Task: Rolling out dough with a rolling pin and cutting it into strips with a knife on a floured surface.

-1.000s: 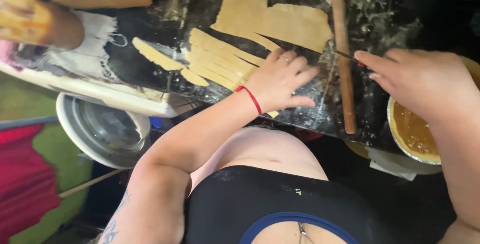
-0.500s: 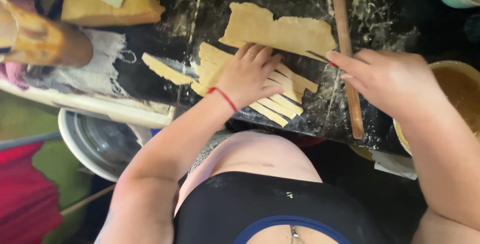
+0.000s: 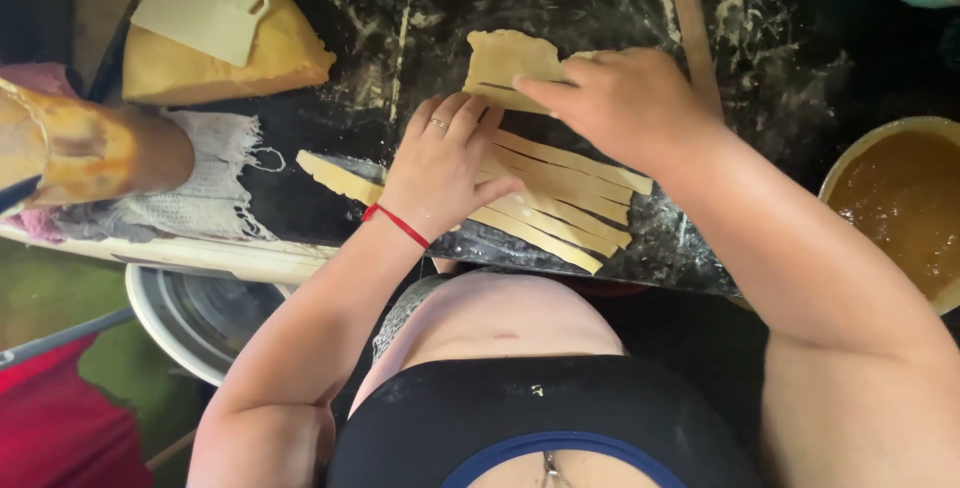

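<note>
My left hand [image 3: 440,173] lies flat, fingers released and spread, pressing down on the pale yellow strips of rolled dough [image 3: 560,198] that fan out across the black, flour-dusted counter [image 3: 350,18]. A thin red cord [image 3: 397,225] circles that wrist, and a ring sits on one finger. My right hand [image 3: 625,103] rests over the uncut sheet of pale dough [image 3: 505,63] just beyond the strips, fingers curled down against its edge; whether they pinch anything I cannot tell, since the hand covers it. One loose strip [image 3: 340,178] lies apart to the left of my left hand. A long wooden stick [image 3: 690,18] runs along the counter past my right hand. Further left sits a yellow mound of dough [image 3: 290,53] with a cream plastic scraper [image 3: 200,8] resting on top, near a frayed white cloth [image 3: 215,178]. A round bowl of amber liquid [image 3: 900,208] stands at the right edge.
</note>
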